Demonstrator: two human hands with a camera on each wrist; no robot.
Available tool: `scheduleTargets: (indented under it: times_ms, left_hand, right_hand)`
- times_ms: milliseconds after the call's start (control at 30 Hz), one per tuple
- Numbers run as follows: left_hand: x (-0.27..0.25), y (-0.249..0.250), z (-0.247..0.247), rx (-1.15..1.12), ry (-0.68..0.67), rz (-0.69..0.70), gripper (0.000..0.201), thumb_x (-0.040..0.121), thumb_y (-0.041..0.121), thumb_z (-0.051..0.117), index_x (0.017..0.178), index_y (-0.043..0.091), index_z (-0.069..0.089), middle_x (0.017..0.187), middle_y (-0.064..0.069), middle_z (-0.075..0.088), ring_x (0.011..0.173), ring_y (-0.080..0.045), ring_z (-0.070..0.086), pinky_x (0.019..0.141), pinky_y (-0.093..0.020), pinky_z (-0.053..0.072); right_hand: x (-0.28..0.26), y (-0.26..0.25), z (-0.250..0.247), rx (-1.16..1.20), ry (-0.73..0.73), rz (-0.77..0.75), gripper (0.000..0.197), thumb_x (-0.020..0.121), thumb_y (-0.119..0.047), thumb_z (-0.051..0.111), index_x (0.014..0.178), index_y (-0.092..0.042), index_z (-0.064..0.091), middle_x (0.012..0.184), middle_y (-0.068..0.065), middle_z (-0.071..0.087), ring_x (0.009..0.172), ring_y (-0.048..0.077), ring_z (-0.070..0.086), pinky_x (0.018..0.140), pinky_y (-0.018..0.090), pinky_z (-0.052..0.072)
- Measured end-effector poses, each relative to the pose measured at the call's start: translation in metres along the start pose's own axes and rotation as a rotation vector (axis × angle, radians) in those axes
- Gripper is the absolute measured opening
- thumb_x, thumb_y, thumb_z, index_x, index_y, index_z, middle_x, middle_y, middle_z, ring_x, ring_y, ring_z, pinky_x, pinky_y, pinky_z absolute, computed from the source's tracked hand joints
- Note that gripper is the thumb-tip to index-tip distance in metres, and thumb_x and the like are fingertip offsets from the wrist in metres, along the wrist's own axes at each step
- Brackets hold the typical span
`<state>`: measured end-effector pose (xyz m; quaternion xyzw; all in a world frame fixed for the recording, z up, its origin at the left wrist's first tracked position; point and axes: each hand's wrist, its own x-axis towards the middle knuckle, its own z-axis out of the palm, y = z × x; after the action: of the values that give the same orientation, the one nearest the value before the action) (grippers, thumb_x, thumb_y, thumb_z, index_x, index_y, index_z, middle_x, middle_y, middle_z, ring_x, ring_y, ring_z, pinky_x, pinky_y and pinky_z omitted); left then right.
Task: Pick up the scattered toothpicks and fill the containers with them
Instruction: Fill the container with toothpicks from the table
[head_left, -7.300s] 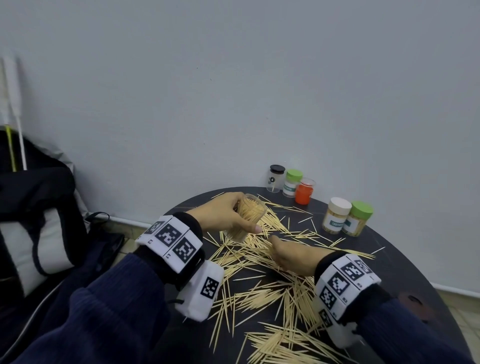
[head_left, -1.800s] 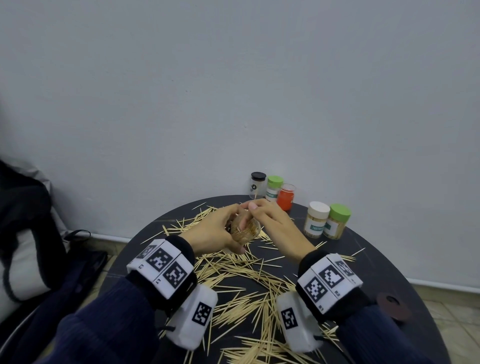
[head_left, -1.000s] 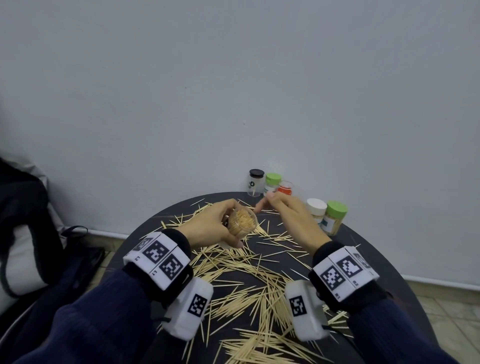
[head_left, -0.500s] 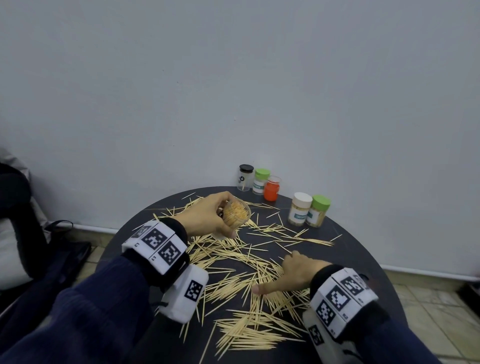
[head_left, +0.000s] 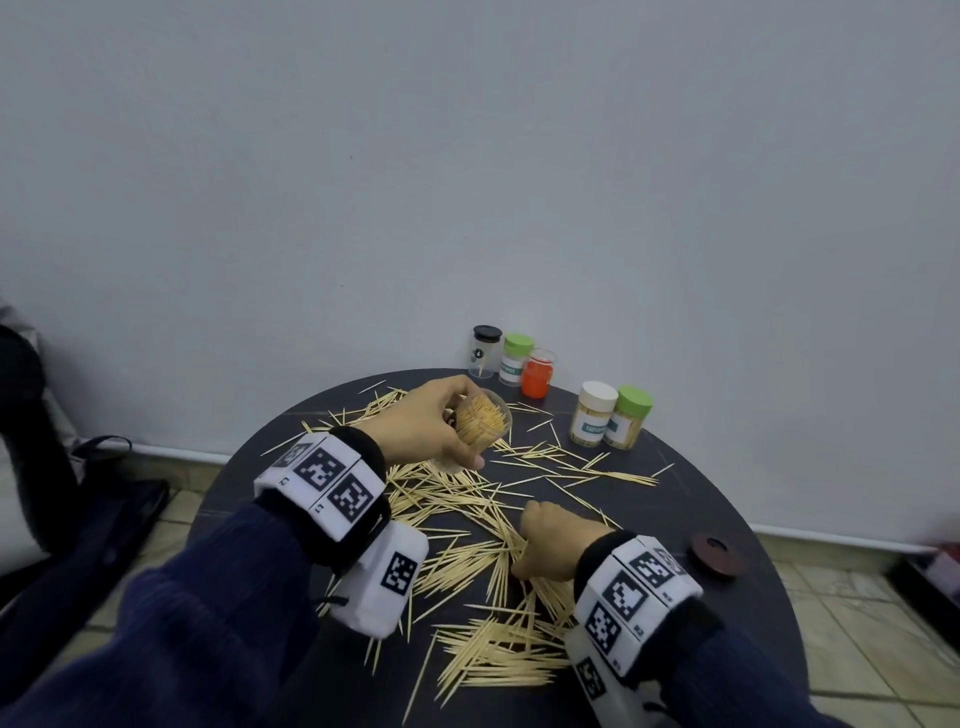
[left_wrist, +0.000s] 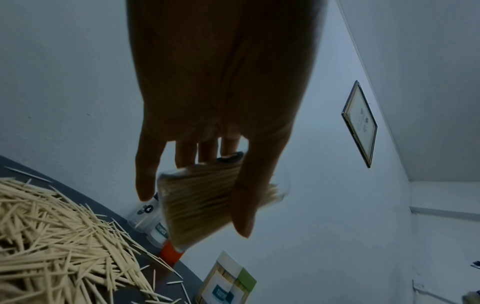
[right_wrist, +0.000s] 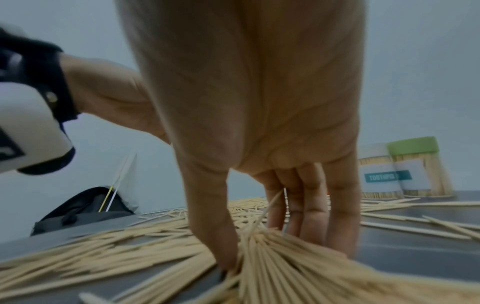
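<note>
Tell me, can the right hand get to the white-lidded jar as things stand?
Probably yes. The right hand is gathering toothpicks on the table, and only loose toothpicks lie between it and the white-lidded jar. The green-lidded jar touching it may crowd a grip.

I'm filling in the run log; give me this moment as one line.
left hand holds clear container, nearly full | right hand gathers toothpicks on table | five jars at back
</note>
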<state>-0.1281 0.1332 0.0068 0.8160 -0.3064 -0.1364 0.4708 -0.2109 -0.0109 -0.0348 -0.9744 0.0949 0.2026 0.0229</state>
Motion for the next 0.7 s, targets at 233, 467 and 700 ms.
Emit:
scheduleTargets:
  times_ms: [233,467,700]
  left_hand:
    - [0.002,0.003,0.003,-0.019,-0.001,-0.004,0.051,0.068,-0.001,0.079,0.103,0.023,0.050,0.112,-0.005,0.060,0.102,-0.020,0.058,0.085,-0.033,0.051]
    - [0.007,0.006,0.008,-0.003,-0.006,-0.010,0.052,0.068,0.001,0.079,0.106,0.021,0.050,0.114,-0.006,0.060,0.107,-0.022,0.058,0.094,-0.040,0.049]
    - [0.009,0.010,0.012,0.003,-0.034,-0.020,0.052,0.071,0.001,0.077,0.110,0.019,0.048,0.120,-0.007,0.058,0.112,-0.022,0.054,0.097,-0.042,0.047]
  right_hand:
    - [0.000,-0.003,-0.007,0.131,-0.003,0.033,0.065,0.084,-0.012,0.065,0.138,-0.009,0.029,0.138,0.013,0.043,0.124,0.027,0.047,0.099,0.038,0.045]
    - [-0.001,0.005,-0.007,0.268,0.024,-0.012,0.076,0.084,-0.010,0.064,0.144,-0.018,0.018,0.133,0.012,0.049,0.121,0.025,0.049,0.099,0.037,0.044]
    - [-0.006,0.002,-0.008,0.091,-0.037,0.035,0.067,0.086,-0.036,0.063,0.138,-0.005,0.034,0.139,0.010,0.043,0.126,0.024,0.045,0.097,0.032,0.041]
